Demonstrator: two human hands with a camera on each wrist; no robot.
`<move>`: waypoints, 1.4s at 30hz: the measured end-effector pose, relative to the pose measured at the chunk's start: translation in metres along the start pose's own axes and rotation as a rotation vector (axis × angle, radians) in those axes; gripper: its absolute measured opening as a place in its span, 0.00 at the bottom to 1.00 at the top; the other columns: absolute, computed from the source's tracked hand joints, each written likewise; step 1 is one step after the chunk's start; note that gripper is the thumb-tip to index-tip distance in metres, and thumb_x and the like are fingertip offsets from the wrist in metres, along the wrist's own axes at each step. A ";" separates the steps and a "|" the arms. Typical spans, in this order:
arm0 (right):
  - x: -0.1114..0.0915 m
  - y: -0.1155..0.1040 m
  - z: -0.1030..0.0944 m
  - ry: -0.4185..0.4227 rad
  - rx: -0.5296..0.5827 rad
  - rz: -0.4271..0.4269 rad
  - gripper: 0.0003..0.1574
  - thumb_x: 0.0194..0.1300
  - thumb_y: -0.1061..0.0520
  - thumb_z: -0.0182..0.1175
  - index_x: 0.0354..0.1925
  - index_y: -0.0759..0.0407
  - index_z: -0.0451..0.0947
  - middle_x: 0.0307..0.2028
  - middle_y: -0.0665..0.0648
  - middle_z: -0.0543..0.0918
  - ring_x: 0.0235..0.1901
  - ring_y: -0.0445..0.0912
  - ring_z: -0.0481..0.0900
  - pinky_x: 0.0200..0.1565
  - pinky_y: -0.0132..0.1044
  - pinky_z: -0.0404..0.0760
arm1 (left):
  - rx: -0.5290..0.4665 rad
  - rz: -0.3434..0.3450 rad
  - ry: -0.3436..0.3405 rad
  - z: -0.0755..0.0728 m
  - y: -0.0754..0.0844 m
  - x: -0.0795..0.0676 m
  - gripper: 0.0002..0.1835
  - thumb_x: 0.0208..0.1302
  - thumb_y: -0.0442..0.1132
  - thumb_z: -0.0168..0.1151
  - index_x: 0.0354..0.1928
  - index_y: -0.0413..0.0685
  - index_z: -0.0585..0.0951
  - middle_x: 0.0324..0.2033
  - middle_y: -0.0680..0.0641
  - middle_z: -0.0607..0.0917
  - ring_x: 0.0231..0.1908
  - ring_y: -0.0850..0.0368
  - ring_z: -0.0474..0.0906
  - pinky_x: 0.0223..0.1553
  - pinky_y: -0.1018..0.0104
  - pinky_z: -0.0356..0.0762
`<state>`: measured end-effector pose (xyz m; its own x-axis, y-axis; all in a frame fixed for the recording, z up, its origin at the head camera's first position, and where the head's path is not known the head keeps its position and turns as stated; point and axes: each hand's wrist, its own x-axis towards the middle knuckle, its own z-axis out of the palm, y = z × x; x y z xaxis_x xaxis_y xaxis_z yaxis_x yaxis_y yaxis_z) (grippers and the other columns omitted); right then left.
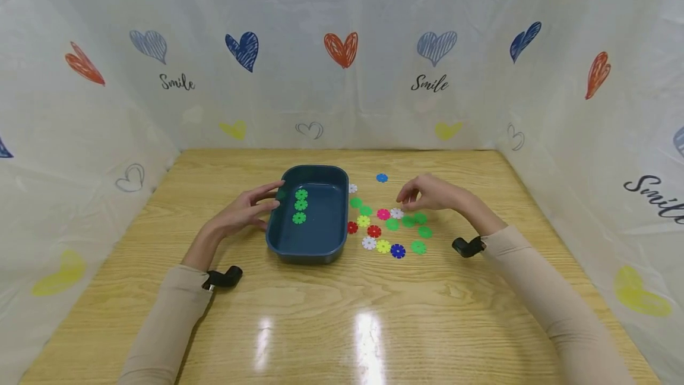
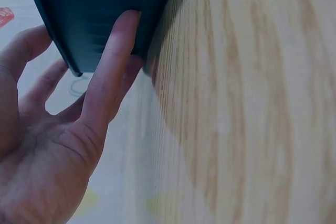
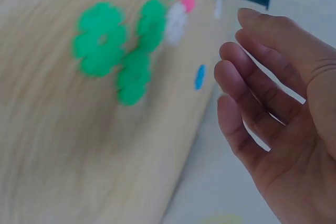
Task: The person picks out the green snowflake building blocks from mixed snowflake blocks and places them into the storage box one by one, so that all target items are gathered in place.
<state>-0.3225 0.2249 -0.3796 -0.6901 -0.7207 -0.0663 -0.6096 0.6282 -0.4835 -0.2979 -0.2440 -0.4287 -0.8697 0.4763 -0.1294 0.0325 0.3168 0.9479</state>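
A dark blue rectangular bin (image 1: 335,242) stands left of centre on the table. Three green flower-shaped discs (image 1: 301,205) lie in a row along its left side. My left hand (image 1: 243,212) is at the bin's left side, fingertips at the rim; in the left wrist view a long straight finger (image 2: 113,64) rests against the outer wall. My right hand (image 1: 430,192) hovers above the scattered discs, its loosely bent fingertips close over a white disc (image 1: 396,213). Nothing shows between its fingers in the right wrist view.
Right of the bin lie several green discs (image 1: 419,247), plus red (image 1: 374,231), yellow (image 1: 383,246), pink (image 1: 383,214), white (image 1: 369,243) and dark blue (image 1: 398,251) ones. A lighter blue disc (image 1: 382,177) lies farther back. Patterned white curtains (image 1: 385,100) surround the wooden table (image 1: 299,325).
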 end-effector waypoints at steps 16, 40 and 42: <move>-0.032 0.034 0.018 -0.005 -0.055 0.106 0.14 0.59 0.58 0.69 0.44 0.61 0.86 0.40 0.56 0.85 0.37 0.44 0.81 0.41 0.33 0.80 | 0.002 0.003 -0.007 0.001 -0.001 0.000 0.34 0.73 0.48 0.56 0.77 0.58 0.56 0.77 0.46 0.52 0.60 0.43 0.71 0.35 0.55 0.86; -0.032 0.044 0.017 -0.022 0.041 0.150 0.15 0.58 0.59 0.70 0.43 0.62 0.82 0.39 0.56 0.85 0.38 0.44 0.81 0.41 0.32 0.80 | -0.002 0.006 -0.013 0.002 0.001 -0.001 0.35 0.73 0.47 0.56 0.77 0.58 0.56 0.77 0.45 0.52 0.66 0.36 0.66 0.36 0.56 0.86; -0.032 0.043 0.017 -0.025 0.049 0.155 0.14 0.58 0.59 0.71 0.43 0.61 0.82 0.38 0.55 0.85 0.37 0.43 0.81 0.40 0.30 0.80 | 0.000 0.005 -0.011 0.002 0.001 -0.001 0.35 0.73 0.47 0.56 0.77 0.58 0.56 0.77 0.45 0.52 0.65 0.36 0.66 0.36 0.56 0.86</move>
<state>-0.3205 0.2700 -0.4129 -0.7639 -0.6240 -0.1644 -0.4767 0.7175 -0.5079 -0.2965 -0.2425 -0.4281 -0.8639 0.4871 -0.1284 0.0366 0.3149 0.9484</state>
